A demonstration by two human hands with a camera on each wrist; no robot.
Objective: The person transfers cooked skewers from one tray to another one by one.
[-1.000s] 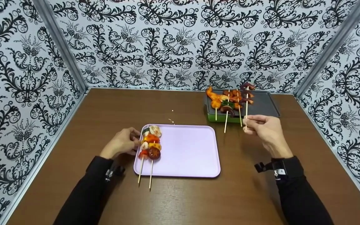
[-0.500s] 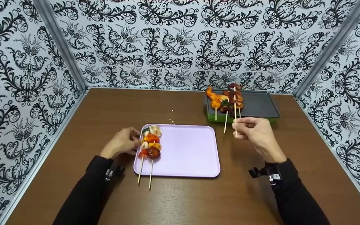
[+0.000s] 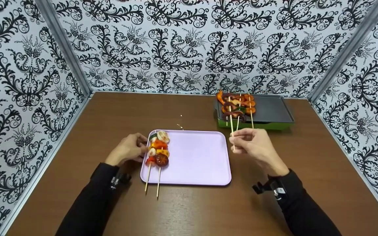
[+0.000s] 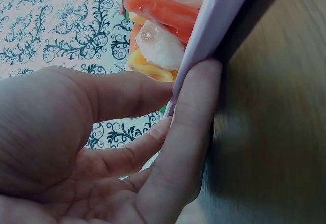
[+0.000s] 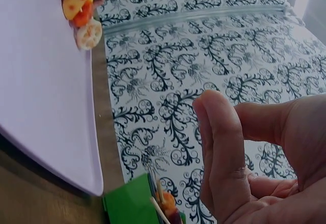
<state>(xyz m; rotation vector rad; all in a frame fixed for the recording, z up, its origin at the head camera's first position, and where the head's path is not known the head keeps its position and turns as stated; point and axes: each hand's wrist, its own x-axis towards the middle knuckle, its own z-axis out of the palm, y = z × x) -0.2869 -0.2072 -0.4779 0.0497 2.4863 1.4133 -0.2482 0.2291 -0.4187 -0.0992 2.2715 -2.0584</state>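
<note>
On the near part of the brown table (image 3: 182, 213) sits the tray (image 3: 195, 160), with two skewers (image 3: 161, 160) along its left side, close to the left hand (image 3: 128, 149); their sticks poke out past its near rim. Farther off to the right, the held skewer (image 3: 231, 120) runs from the right hand (image 3: 256, 144) toward the left end of the grill (image 3: 271, 109), its food in front of the grill skewers (image 3: 250, 108); I can't tell whether they touch. The tray's lilac surface spreads rightward from the two skewers, and a strip of table parts its far rim from the grill. The left thumb and a finger nip the tray's left rim, one above, one beneath; the right thumb and fingertips meet around the held stick's near end.
</note>
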